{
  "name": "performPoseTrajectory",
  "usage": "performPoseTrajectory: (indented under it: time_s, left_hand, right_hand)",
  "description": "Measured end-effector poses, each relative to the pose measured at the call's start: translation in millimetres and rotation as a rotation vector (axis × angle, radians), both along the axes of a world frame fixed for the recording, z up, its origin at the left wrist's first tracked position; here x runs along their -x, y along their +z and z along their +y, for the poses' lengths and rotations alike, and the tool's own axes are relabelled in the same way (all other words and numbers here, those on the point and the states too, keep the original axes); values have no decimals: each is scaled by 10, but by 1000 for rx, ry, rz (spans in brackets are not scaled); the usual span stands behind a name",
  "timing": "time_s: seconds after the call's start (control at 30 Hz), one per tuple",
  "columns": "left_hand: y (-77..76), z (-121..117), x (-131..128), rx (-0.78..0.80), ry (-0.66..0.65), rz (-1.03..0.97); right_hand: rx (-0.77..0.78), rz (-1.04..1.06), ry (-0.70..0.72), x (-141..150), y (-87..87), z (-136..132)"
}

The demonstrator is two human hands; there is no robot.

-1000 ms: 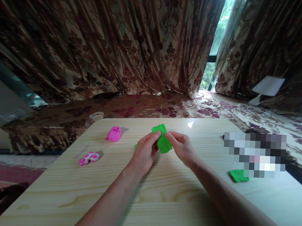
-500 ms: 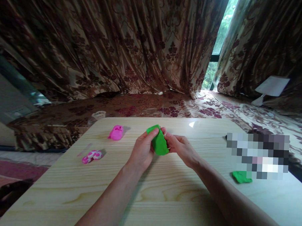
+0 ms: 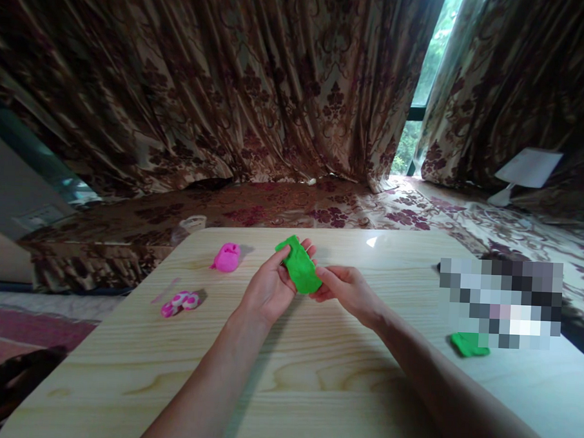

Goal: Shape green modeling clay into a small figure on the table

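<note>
A flattened sheet of green modelling clay [image 3: 299, 268] is held above the table between both hands. My left hand [image 3: 272, 283] supports it from beneath, with the thumb pressed on its upper left part and the fingertips showing behind its far edge. My right hand [image 3: 343, 287] pinches the sheet's right edge between thumb and fingers. On the table to the left lie a pink hollow clay piece [image 3: 228, 258] and a lumpy pink-and-white spotted clay piece [image 3: 180, 302]. Another green clay piece [image 3: 469, 344] rests on the right, partly covered by a blurred patch.
The pale wooden table [image 3: 343, 376] spreads below my arms. A thin pinkish strip [image 3: 165, 291] lies by the spotted piece. Near the far left corner stands a clear plastic cup [image 3: 189, 227]. A pixelated area covers the right side. Beyond are a white lamp [image 3: 529, 170] and patterned curtains [image 3: 278, 83].
The green sheet has turned to show more of its broad face and shifted slightly left. My left hand's fingers have spread out behind it, while my right fingers have moved onto its right edge.
</note>
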State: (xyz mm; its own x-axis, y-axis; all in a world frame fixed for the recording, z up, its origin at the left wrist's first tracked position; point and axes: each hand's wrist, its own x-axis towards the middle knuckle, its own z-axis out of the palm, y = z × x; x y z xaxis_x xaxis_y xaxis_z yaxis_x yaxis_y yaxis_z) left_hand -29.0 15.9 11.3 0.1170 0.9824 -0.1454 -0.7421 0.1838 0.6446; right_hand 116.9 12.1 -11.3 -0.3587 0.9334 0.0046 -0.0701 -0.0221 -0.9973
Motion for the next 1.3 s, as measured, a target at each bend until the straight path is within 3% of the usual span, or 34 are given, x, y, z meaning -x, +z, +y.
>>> performPoseTrajectory:
  time_s: [0.13,0.3,0.53,0.73,0.93,1.07,1.3]
  left_hand:
    - [24,-7,-7,-11,-26,-9]
    - [52,-22,-38,-37,39,-71]
    - [59,-29,-63,-71,60,-129]
    - [68,-71,-113,-84,41,-123]
    - [69,-77,-115,-95,44,-106]
    - [34,-45,-67,-94,29,-23]
    - [-68,-17,-6,-70,87,297]
  right_hand:
    - [5,3,-28,-6,12,-6]
    - [52,5,95,-3,18,-39]
    - [53,139,34,22,-33,-41]
    - [67,25,71,47,-65,-75]
    - [53,51,77,73,-82,-84]
    - [40,41,33,19,-30,-42]
    - [30,256,-102,-183,122,73]
